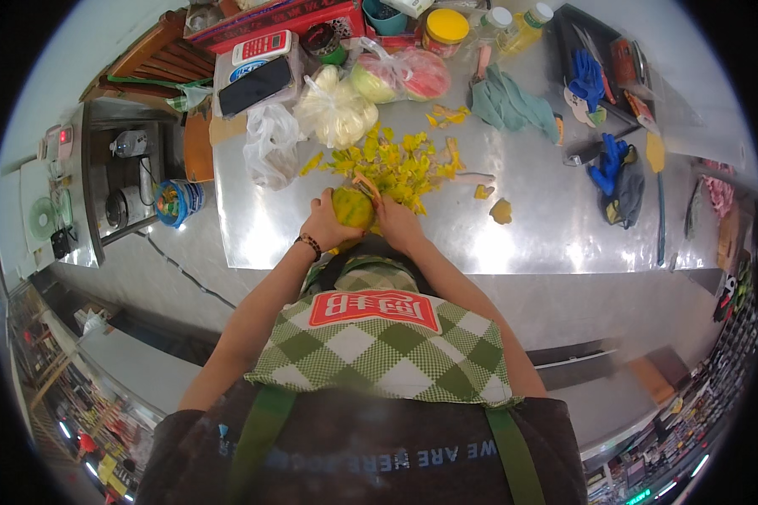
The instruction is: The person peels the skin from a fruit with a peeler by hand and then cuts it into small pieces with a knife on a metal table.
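My left hand (326, 222), with a beaded bracelet on its wrist, cups a round yellow-and-green fruit or squash (352, 207) at the near edge of the steel table (530, 246). My right hand (399, 219) is closed around an orange-brown peeler (366, 185), held against the top right of the fruit. How far its blade touches the skin is hard to see. Just beyond both hands lies a loose heap of yellow peelings (395, 161). Single scraps, including a larger piece (500, 211), lie to the right.
Behind the peelings are a bag of pale produce (336, 110), a bag with red-and-green produce (401, 74) and a crumpled plastic bag (271, 146). A phone (254, 86) rests on a container. A green cloth (508, 101) and blue gloves (608, 164) lie rightward. A bucket (180, 202) stands left.
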Action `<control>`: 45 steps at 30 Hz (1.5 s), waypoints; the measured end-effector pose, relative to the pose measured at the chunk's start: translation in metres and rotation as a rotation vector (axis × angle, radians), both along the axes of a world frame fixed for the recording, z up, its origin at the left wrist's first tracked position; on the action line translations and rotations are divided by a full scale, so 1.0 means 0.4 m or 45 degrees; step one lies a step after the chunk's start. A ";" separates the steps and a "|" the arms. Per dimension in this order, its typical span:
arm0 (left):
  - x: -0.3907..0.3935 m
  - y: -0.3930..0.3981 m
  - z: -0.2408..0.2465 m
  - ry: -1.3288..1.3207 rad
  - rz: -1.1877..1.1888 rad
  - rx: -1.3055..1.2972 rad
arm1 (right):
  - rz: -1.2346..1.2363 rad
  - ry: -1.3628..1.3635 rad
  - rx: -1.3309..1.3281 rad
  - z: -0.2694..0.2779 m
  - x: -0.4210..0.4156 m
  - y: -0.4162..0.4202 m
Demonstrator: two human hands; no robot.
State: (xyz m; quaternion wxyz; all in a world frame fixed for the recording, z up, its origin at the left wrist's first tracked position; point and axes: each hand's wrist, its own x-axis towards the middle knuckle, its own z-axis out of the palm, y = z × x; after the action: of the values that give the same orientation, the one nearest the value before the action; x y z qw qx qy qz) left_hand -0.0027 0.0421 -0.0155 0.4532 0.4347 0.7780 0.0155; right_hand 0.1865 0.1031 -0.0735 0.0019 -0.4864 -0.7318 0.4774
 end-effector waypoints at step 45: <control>-0.043 -0.048 -0.030 -0.145 0.051 0.202 | 0.133 0.010 -0.008 0.050 -0.009 0.008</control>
State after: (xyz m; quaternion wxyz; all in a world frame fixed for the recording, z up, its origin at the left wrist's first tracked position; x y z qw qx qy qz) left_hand -0.0198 0.0229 -0.0277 0.4605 0.4520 0.7559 0.1108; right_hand 0.1829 0.1064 -0.0535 -0.0216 -0.4458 -0.7547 0.4809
